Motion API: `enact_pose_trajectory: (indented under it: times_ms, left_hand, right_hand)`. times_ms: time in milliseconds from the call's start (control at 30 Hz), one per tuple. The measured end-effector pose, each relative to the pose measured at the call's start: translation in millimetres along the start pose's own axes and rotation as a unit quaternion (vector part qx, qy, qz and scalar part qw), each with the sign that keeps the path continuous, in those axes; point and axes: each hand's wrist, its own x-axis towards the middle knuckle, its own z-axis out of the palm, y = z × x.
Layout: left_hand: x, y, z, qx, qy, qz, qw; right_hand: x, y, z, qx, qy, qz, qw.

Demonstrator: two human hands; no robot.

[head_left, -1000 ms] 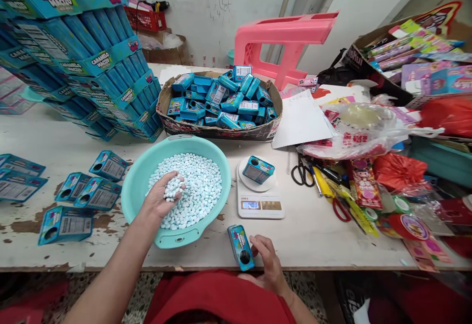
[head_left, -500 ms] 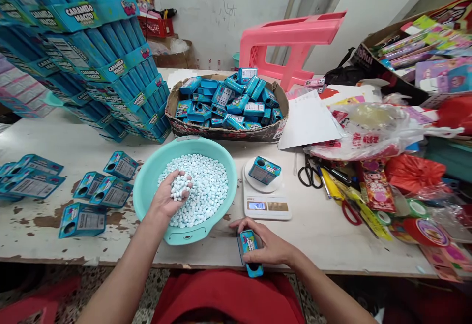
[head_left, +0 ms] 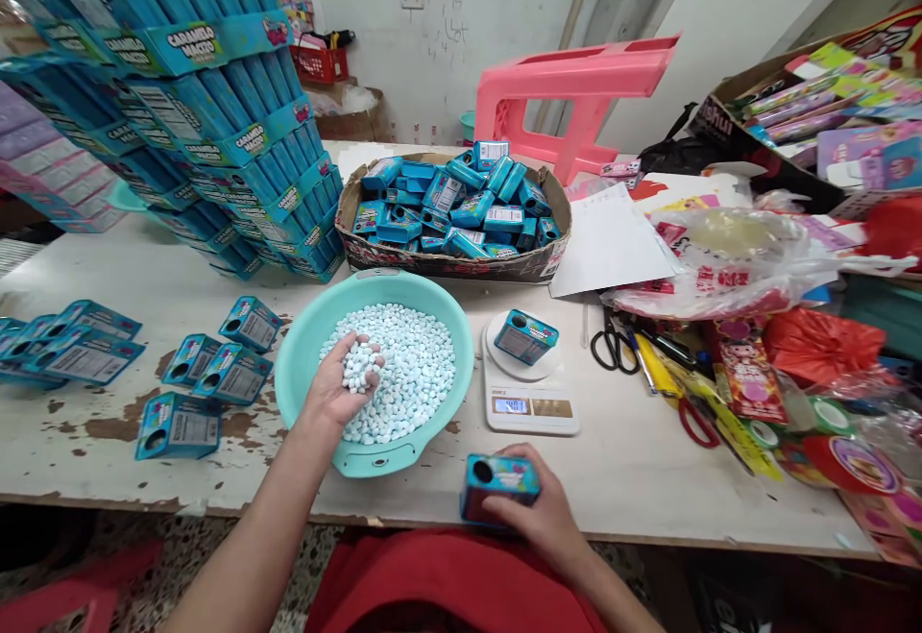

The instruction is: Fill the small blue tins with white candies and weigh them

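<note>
My left hand [head_left: 340, 385], palm up and fingers curled, cups a heap of small pale candies [head_left: 361, 366] above the turquoise basin [head_left: 299, 311]. More of the same white-blue candies [head_left: 410, 354] fill the bottom of that basin. Near the table's front edge, my right hand [head_left: 537, 508] grips a blue candy box [head_left: 497, 489], its round dark hole facing up at the left end. A similar blue box [head_left: 526, 336] lies on the pan of a white kitchen scale [head_left: 531, 407], whose display is lit.
Several blue boxes [head_left: 180, 425] with holes lie on the left. Behind the basin stands a carton [head_left: 461, 266] heaped with blue boxes, beside tall stacked display trays [head_left: 245, 143]. Scissors [head_left: 614, 347], pens and plastic bags [head_left: 727, 258] crowd the right, with a pink stool [head_left: 576, 66] behind.
My right hand has turned the blue box from upright to sideways, so its hole now points up and left. My left hand still holds its candies. The view has shifted slightly.
</note>
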Motion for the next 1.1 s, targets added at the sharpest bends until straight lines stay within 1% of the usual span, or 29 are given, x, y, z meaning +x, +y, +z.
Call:
enact_pose_trajectory:
  times_ms: [33,67,100,133,167,200,267,333,367,400,433,500,567,667,767,867,1000,1100]
  left_hand:
    - [1.1,2.7,-0.7,-0.013,0.007,0.013,1.000]
    - [2.8,5.1,-1.2,-0.022,0.017,0.025,0.999]
    - [5.1,7.2,-1.3,-0.026,0.028,0.030,0.999]
    - [7.4,9.0,-0.6,-0.025,0.036,0.025,0.999]
    - [9.2,10.8,1.2,-0.023,0.034,0.014,0.999]
    - [9.9,12.7,4.4,-0.021,0.023,0.003,1.000]
    - [6.5,17.6,15.2,-0.018,-0.024,0.003,1.000]
    - [-3.3,23.1,31.2,-0.007,-0.086,0.043,0.995]
    - [-9.3,25.3,39.9,0.006,-0.108,0.071,0.992]
    - [-15.0,26.7,48.3,0.022,-0.119,0.102,0.987]
    - [-19.7,27.0,55.6,0.040,-0.119,0.132,0.983]
    - [-24.5,24.6,65.6,0.067,-0.093,0.191,0.975]
    - [-23.8,19.6,68.5,0.082,-0.069,0.239,0.965]
    - [-19.4,11.5,65.6,0.099,-0.074,0.289,0.949]
    - [-16.7,5.7,63.6,0.129,-0.093,0.295,0.942]
    - [-14.6,2.4,64.3,0.160,-0.086,0.301,0.936]
    - [-11.6,-0.7,65.6,0.166,-0.080,0.301,0.936]
    - [-10.0,-2.2,67.4,0.171,-0.075,0.303,0.934]
  right_hand:
    - [4.4,-10.6,-3.8,0.012,0.039,0.006,0.999]
    - [11.1,-22.6,-6.8,0.018,0.078,-0.007,0.997]
    - [19.8,-35.7,-8.5,0.016,0.107,-0.037,0.993]
    - [30.2,-49.2,-8.1,0.009,0.119,-0.074,0.990]
    - [41.5,-62.4,-5.5,0.004,0.116,-0.103,0.988]
    - [53.4,-74.5,-0.5,-0.001,0.095,-0.126,0.987]
    - [76.1,-94.0,15.3,-0.026,0.049,-0.173,0.983]
    - [95.2,-105.7,35.5,-0.079,0.020,-0.212,0.974]
    - [102.9,-109.0,45.6,-0.108,0.013,-0.226,0.968]
    - [109.5,-110.9,55.1,-0.132,0.010,-0.236,0.963]
    - [114.9,-111.7,63.5,-0.148,0.007,-0.243,0.959]
    - [122.6,-111.2,76.0,-0.160,0.003,-0.254,0.954]
    - [126.8,-109.1,82.8,-0.162,0.007,-0.261,0.952]
    - [128.3,-105.2,85.5,-0.164,0.023,-0.260,0.951]
    - [127.7,-101.7,84.1,-0.180,0.010,-0.261,0.948]
    - [127.4,-100.2,80.4,-0.188,-0.017,-0.255,0.948]
    - [128.1,-100.5,75.4,-0.183,0.007,-0.234,0.955]
    - [129.7,-100.8,74.7,-0.187,-0.005,-0.234,0.954]
